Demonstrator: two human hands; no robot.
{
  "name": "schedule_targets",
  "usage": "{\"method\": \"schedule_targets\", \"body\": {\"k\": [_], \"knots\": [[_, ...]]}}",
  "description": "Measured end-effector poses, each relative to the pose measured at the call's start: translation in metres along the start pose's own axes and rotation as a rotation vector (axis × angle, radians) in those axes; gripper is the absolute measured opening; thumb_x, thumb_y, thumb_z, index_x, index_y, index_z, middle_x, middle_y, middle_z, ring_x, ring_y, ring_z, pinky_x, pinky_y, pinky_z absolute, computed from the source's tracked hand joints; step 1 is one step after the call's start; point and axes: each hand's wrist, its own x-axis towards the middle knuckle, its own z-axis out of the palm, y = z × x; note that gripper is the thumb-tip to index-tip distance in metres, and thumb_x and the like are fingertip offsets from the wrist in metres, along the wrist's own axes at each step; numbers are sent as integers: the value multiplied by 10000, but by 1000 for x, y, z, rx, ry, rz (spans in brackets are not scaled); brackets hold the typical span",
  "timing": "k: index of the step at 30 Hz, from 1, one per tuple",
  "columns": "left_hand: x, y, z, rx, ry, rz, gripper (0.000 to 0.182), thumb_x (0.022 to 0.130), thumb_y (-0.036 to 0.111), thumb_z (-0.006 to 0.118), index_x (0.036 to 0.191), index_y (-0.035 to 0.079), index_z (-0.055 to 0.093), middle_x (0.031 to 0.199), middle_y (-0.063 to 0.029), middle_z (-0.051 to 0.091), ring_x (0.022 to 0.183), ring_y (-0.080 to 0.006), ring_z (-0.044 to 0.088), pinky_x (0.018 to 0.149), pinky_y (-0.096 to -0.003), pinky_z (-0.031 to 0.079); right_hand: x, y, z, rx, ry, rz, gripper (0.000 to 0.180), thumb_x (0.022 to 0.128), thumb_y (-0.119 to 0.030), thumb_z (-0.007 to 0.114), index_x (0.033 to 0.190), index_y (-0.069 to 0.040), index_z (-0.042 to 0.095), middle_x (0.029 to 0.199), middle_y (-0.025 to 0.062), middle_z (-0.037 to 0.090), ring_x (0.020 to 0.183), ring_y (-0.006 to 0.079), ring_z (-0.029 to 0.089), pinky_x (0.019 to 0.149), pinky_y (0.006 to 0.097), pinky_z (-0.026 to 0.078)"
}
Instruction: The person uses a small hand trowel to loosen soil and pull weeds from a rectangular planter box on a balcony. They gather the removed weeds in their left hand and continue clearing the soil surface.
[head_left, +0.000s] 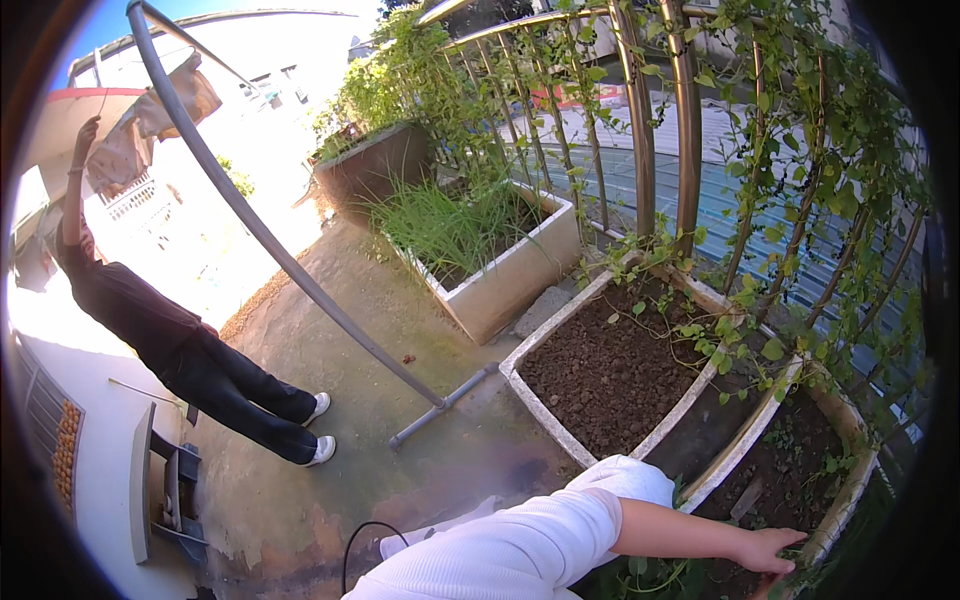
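Note:
My left hand (766, 550) reaches over the rightmost planter, near its pale inner wall (829, 529). Its fingers are spread, and nothing shows between them. Dark soil (780, 476) with small green weeds and a flat brown fragment (746, 499) lies beside the hand. Just under it, at the bottom edge, a small part of my right hand (763, 586) shows; its fingers are cut off by the frame. Green leaves (645, 577) grow below my forearm. A white ribbed sleeve covers my upper arm.
A planter of bare crumbly soil (611, 367) adjoins mine; another holds grassy green shoots (457, 225). Vines climb a metal railing (686, 135). A grey pipe stand (300, 255) crosses the yard. A person (172, 322) in dark clothes stands left, one arm raised. A black cable (349, 551) loops nearby.

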Motion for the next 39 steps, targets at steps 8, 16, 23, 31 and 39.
{"method": "schedule_targets", "body": {"k": [8, 16, 23, 31, 39], "knots": [[-30, -53, -33, 260, 414, 53, 471, 757, 269, 568, 1118, -17, 468, 1084, -219, 483, 1027, -344, 465, 888, -371, 375, 12, 6, 4, -155, -26, -68, 365, 911, -233, 366, 1223, -46, 385, 1218, 162, 400, 1083, 215, 386, 927, 330, 263], [-60, -74, -75, 455, 515, -89, 475, 805, 335, 518, 1099, -38, 497, 1140, -209, 479, 1054, -327, 468, 904, -364, 374, 8, -10, 6, 33, 40, -82, 321, 917, -200, 330, 1126, -1, 470, 1106, 141, 500, 961, 218, 472, 826, 348, 374], [-71, -80, -73, 275, 658, -147, 419, 802, 395, 518, 953, 14, 611, 934, -156, 609, 901, -292, 563, 790, -362, 430, 17, 46, 15, 749, -7, 35, 284, 871, -233, 496, 1051, -13, 516, 1018, 108, 542, 790, 169, 476, 616, 323, 442], [-56, -75, -88, -9, 652, -312, 422, 813, 384, 532, 951, -7, 611, 835, -112, 625, 765, -188, 575, 712, -297, 437, -11, -51, 11, 767, 224, 287, 158, 828, -141, 555, 978, -100, 528, 727, -3, 533, 477, 79, 455, 385, 186, 372], [-35, -68, -90, -151, 400, -528, 483, 847, 440, 466, 1193, 102, 460, 1184, -17, 489, 1042, -167, 455, 789, -343, 365, -65, -80, -88, 671, 601, 82, 228, 804, -215, 596, 940, -35, 561, 806, 28, 570, 733, 111, 509, 648, 275, 416]]}}
